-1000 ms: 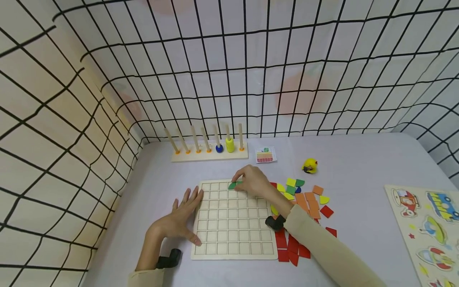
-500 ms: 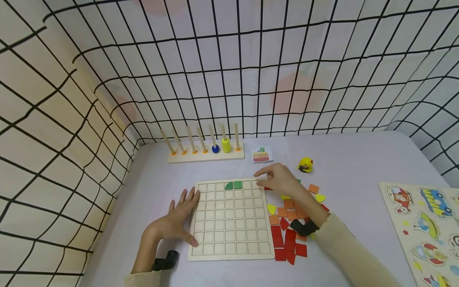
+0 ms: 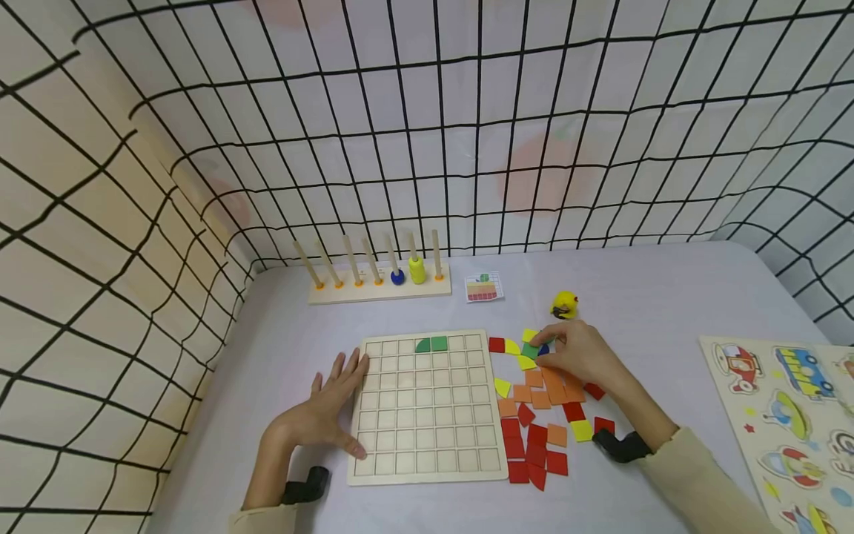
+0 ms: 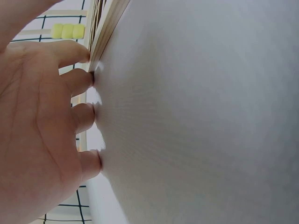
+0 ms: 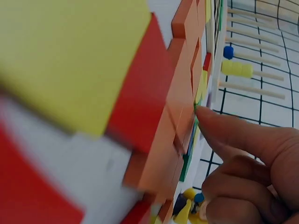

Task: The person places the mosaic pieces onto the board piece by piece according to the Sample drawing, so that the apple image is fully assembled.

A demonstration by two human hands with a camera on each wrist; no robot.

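My left hand [image 3: 327, 408] lies spread along the left edge of the pale wooden grid board [image 3: 427, 415], thumb at its lower left corner. In the left wrist view the fingertips of this hand [image 4: 37, 126] touch the white cloth beside the board's side. A green quarter-round piece [image 3: 423, 345] and a green square piece [image 3: 439, 343] sit side by side in the board's top row. My right hand [image 3: 583, 352] is over the loose pieces, thumb and index finger at opposite sides of another green square piece [image 3: 530, 351]. A blue piece [image 3: 543, 349] is partly hidden under that hand.
Orange pieces [image 3: 554, 386], red pieces [image 3: 536, 445] and yellow pieces [image 3: 582, 430] are scattered right of the board. Behind stand a peg rack [image 3: 380, 293] with beads, a small pattern card [image 3: 483, 287] and a yellow duck toy [image 3: 564, 304]. A picture puzzle board [image 3: 767, 415] lies far right.
My right hand has left the green square in the board's top row and moved right to the loose pieces. My left hand stays at the board's left edge.
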